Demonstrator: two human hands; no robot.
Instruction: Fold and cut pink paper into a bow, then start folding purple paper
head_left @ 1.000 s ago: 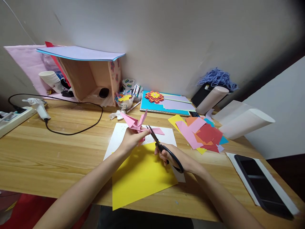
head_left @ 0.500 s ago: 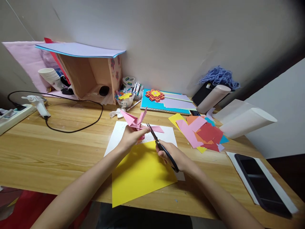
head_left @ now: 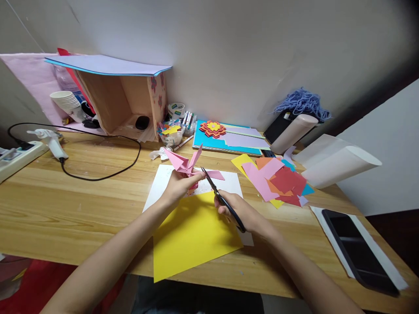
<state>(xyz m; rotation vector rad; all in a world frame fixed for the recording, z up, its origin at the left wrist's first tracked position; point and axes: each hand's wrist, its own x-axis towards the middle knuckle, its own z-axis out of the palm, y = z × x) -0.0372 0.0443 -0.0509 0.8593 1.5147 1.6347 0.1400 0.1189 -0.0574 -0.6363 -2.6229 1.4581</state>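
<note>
My left hand (head_left: 181, 186) is closed around the base of a folded pink paper piece (head_left: 183, 162), whose pointed strips fan out above the fingers. One strip stretches right, behind the blades of the black scissors (head_left: 225, 203). My right hand (head_left: 237, 209) grips the scissors by their handles, and the blade tips reach up to my left thumb. Whether the blades touch the pink strip I cannot tell. Under both hands lie a yellow sheet (head_left: 193, 240) and a white sheet (head_left: 157, 185) with small specks on it.
Coloured paper scraps (head_left: 288, 185) lie to the right, near a phone (head_left: 356, 248) and a rolled white sheet (head_left: 343, 168). At the back stand an open box (head_left: 137, 96) and a layered paper flower (head_left: 212, 128) on blue board. A glue gun (head_left: 50, 141) with a looping cord sits left.
The view has shifted very slightly. Both hands, the pink paper and the scissors hold nearly the same position.
</note>
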